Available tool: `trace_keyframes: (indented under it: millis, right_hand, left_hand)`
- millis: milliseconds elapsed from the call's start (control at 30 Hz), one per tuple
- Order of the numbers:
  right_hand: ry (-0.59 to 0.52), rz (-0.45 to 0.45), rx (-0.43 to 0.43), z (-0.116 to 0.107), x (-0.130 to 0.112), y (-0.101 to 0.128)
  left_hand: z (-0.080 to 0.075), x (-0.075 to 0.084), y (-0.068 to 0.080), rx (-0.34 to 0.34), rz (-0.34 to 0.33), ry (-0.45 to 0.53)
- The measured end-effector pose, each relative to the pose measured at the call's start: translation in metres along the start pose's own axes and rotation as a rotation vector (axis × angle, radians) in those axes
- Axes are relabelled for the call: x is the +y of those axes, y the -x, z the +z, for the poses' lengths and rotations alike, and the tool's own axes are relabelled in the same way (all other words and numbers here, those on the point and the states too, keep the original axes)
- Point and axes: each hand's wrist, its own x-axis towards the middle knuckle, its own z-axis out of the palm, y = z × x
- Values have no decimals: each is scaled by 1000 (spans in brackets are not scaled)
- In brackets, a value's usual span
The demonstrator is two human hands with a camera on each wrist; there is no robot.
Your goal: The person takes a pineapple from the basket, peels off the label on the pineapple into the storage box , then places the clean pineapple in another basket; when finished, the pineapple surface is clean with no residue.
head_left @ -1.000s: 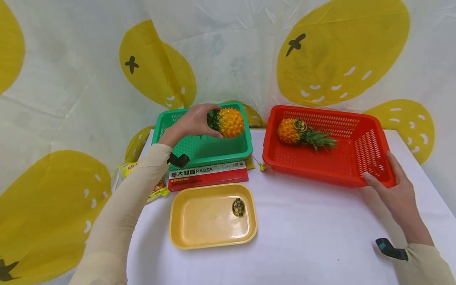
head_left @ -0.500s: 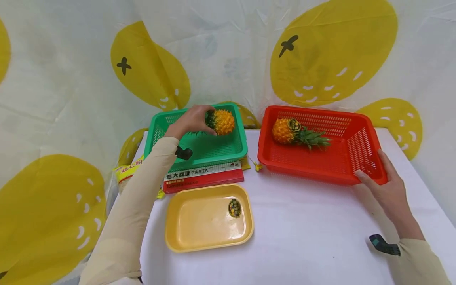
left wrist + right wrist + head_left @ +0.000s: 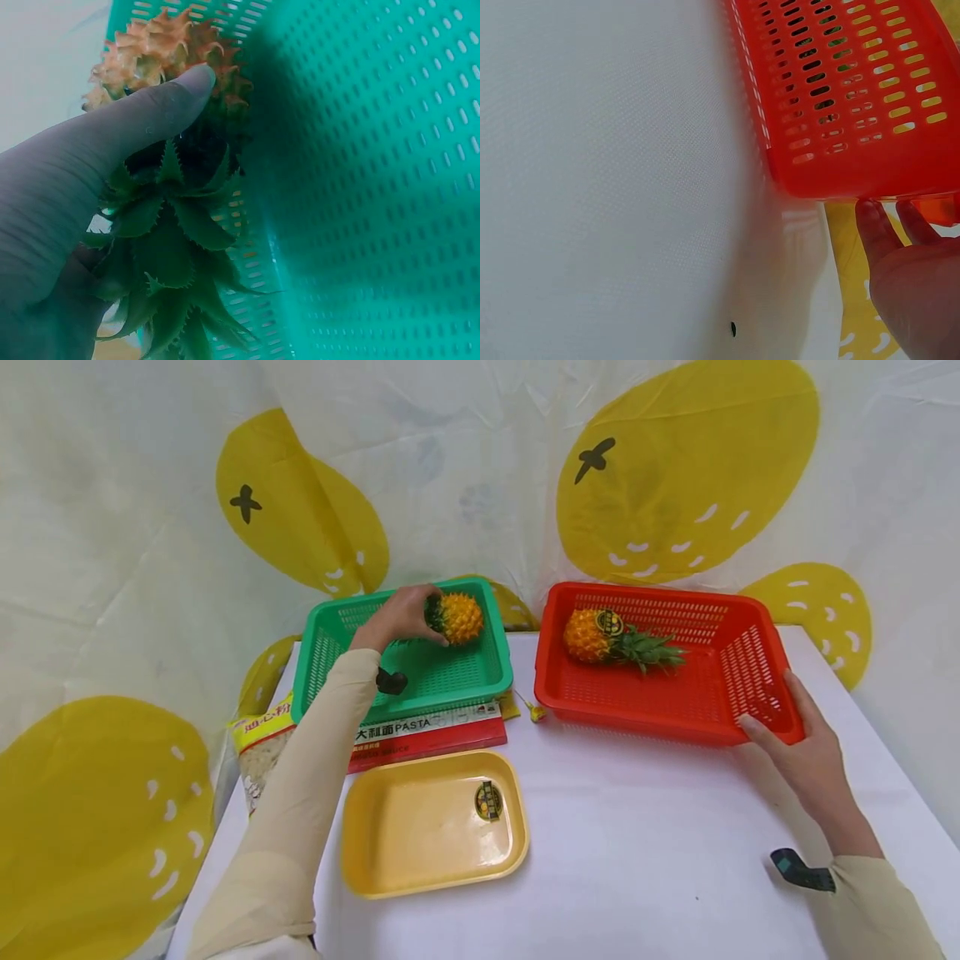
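Orange pineapple (image 3: 462,619) is clamped in the left hand (image 3: 403,615); the right hand (image 3: 816,764) grips the red basket (image 3: 637,715); likely lifting or placing, calling for steadiness next.

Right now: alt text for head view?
A person's left hand grips a pineapple over or in a green basket; the right hand touches the near right corner of a red basket holding a second pineapple. In front of the green basket, a pasta box and a yellow tray sit on a white table.

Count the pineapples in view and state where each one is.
2: one pineapple held by the left hand at the green basket, another pineapple lying in the red basket. The left arm could hide others.
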Motion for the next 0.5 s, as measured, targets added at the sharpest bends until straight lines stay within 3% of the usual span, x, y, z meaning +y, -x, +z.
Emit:
trace_keyframes:
  millis: [233,500]
  right_hand:
    - [-13,0,-3,3,2,1]
    - [-25,2,9,1,1,-2]
  left_hand:
    - [14,-8,2,-50,0,-15]
    - [14,-8,-1,-27,-10,-25]
